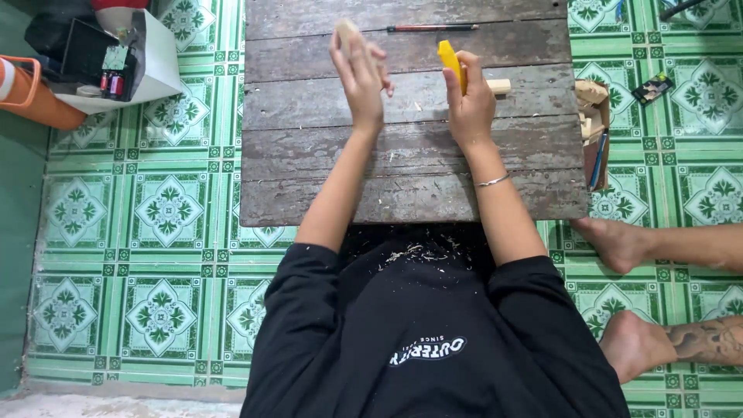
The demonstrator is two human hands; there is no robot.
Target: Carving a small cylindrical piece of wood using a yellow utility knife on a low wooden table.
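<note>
Most of the small wooden piece (347, 31) is swallowed by the left hand (361, 73), only its tip can be seen. The yellow tool (450, 62) is half buried in the right hand (469, 101), so its lower end can't be made out. The cardboard box (593, 124) contents are too small to tell, and another person's feet (619, 241) are chopped off by the right edge.

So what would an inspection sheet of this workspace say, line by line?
Surface: low table of dark wooden planks, with pale shavings scattered on it.
Job's things: small pale wood piece in the left hand; yellow-handled tool in the right hand; a short wooden dowel lies beside that hand.
Clutter: red pencil at the far edge; box of wood bits at the table's right side.
Hands: both closed around their items.
Cables: nothing seen.
Surroundings: green patterned floor tiles; white box; orange container; another person's bare feet at right.
</note>
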